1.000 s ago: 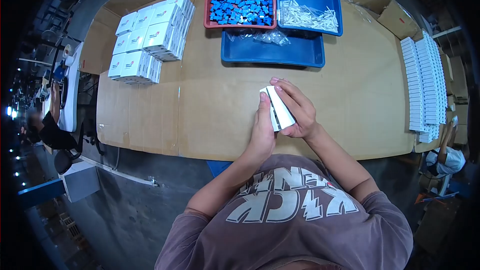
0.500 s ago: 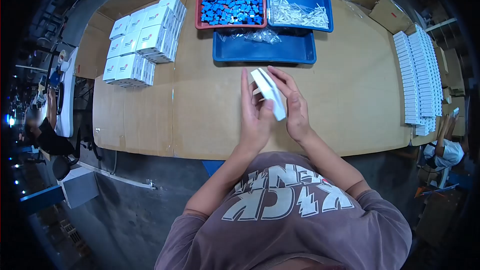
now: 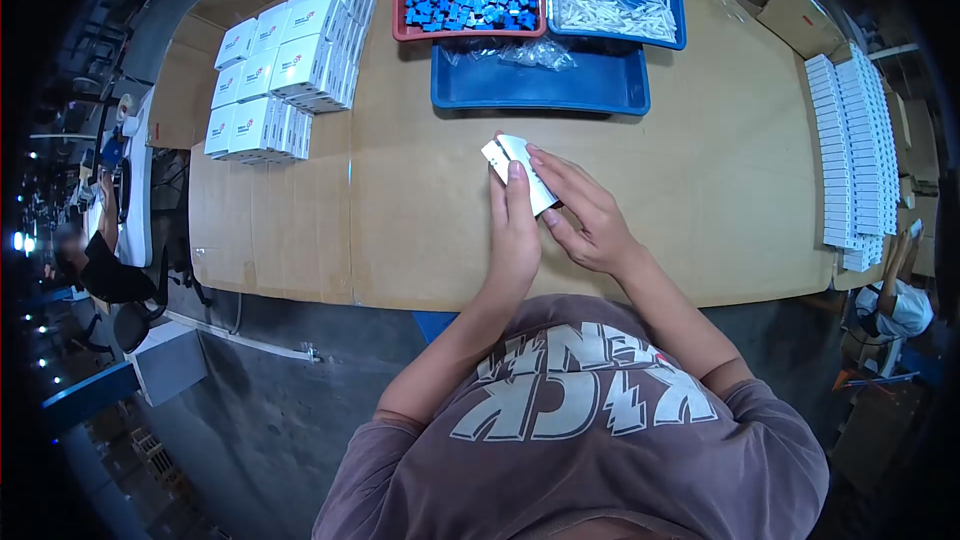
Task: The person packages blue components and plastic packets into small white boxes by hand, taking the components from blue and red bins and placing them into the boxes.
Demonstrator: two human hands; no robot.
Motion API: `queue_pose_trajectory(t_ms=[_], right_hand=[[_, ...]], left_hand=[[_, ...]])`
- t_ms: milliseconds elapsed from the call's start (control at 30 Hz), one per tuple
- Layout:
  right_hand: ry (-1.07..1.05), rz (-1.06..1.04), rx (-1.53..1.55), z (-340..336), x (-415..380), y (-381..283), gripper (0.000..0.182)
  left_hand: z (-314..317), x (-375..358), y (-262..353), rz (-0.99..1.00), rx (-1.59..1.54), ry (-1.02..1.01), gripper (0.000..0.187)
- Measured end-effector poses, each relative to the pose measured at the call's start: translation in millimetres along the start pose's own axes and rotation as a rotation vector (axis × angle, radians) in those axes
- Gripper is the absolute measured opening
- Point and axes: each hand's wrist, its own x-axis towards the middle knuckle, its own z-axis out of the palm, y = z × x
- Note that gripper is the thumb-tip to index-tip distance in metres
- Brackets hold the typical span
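A small white box (image 3: 538, 188) is held between both hands over the middle of the cardboard-covered table (image 3: 430, 230). My left hand (image 3: 514, 230) grips its left side, with the thumb lying on the near face. From the right, my right hand (image 3: 597, 224) closes on the same box, its fingers along the upper edge and its thumb near the lower corner. The box is tilted, and part of it is hidden by my fingers. A thin dark gap shows near its upper left end.
White printed boxes (image 3: 300, 62) are stacked at left. Behind my hands are a red tray (image 3: 399, 0) of blue pieces, a blue tray (image 3: 680, 10) of white slender pieces, and a lower blue tray (image 3: 540, 98) with clear plastic bags. More white boxes (image 3: 835, 155) stand at right.
The white box has turned so that a broader face shows. My left thumb has moved up onto it, and my right hand has closed in on it. The view has shifted slightly.
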Motion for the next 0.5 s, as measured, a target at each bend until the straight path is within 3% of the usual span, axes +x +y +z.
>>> queue_pose_trajectory(t_ms=[500], right_hand=[[0.169,-0.094,-0.170,16.8,-6.3,1.7,0.041]], left_hand=[[10.5,-6.8,1.4,0.000,0.038,0.055,0.052]])
